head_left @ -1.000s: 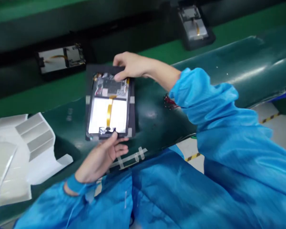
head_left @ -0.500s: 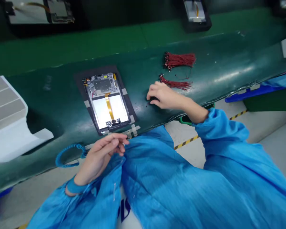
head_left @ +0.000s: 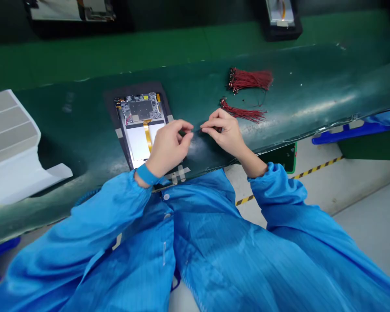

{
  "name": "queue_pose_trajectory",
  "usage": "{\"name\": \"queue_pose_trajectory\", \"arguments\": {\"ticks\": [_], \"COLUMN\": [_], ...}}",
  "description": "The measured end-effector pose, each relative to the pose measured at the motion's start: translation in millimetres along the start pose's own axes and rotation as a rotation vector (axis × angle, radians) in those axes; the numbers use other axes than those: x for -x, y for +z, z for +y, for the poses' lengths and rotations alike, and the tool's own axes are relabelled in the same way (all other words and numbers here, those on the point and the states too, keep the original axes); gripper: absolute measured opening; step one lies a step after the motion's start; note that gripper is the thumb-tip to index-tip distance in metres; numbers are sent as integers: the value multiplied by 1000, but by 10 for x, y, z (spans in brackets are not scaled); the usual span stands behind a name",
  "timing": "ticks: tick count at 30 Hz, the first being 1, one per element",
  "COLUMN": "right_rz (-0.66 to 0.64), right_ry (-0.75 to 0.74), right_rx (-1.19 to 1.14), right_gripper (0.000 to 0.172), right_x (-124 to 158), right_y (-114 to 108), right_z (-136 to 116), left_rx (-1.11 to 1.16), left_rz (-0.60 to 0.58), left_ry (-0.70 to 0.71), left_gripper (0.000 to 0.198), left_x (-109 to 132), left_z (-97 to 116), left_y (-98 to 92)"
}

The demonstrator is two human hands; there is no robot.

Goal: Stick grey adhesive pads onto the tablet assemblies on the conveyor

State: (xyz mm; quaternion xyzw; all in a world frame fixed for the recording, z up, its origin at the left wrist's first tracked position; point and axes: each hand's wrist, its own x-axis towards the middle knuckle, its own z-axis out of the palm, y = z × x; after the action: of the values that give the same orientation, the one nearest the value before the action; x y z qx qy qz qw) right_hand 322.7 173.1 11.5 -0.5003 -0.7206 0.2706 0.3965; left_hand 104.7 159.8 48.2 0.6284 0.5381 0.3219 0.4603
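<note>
An opened tablet (head_left: 143, 123) lies on a dark mat on the green bench, its circuit board, orange ribbon cable and white panel showing. My left hand (head_left: 167, 147) hovers over the tablet's lower right part, fingers pinched. My right hand (head_left: 224, 132) is just to its right, fingers pinched too, fingertips nearly meeting those of the left. Between the two pinches something small and dark is held; I cannot make out what it is. Two bundles of thin red wires lie beyond my right hand: the nearer bundle (head_left: 245, 114) and the farther bundle (head_left: 251, 79).
White moulded trays (head_left: 13, 143) stand at the left. Two more opened tablets sit on the far belt, one at top left (head_left: 71, 8) and one at top right (head_left: 281, 11). White tape marks (head_left: 178, 173) are stuck near the bench's front edge. Floor with striped tape lies to the right.
My left hand rose from the bench edge to above the tablet's right side. My right hand shifted slightly left to meet it, and both now pinch together.
</note>
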Motion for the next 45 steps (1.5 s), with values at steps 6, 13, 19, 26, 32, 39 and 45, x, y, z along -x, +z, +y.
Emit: {"name": "queue_pose_trajectory", "arguments": {"ticks": [6,13,19,26,32,39,45], "right_rz": [93,269,279,124,-51,-385,-543], "right_ry": [24,324,405,387,64,-173,-297], "right_rx": [-34,-516,-829,-767,-334,30,325], "right_gripper": [16,39,49,40,19,25,23], "right_x": [-14,-76,-113,-11,147,151,135], "right_y": [45,-62,-129,-28,98,480,642], "right_z": [-32,109,-38,-402,-738,-797,-705], "left_rx": [138,-233,-245,108,58,-7,-209], "left_rz": [-72,-15,-4,-1,-57,5,209], "left_ry": [-95,46,105,22,-82,-164,31], "left_gripper": [6,8,28,11,13,7,20], "left_x": [-411,-631,-548,-140,315,736,1068], "left_z": [-33,15,118,419,320,-37,-395], "left_y": [263,267,274,205,-174,-539,-643]}}
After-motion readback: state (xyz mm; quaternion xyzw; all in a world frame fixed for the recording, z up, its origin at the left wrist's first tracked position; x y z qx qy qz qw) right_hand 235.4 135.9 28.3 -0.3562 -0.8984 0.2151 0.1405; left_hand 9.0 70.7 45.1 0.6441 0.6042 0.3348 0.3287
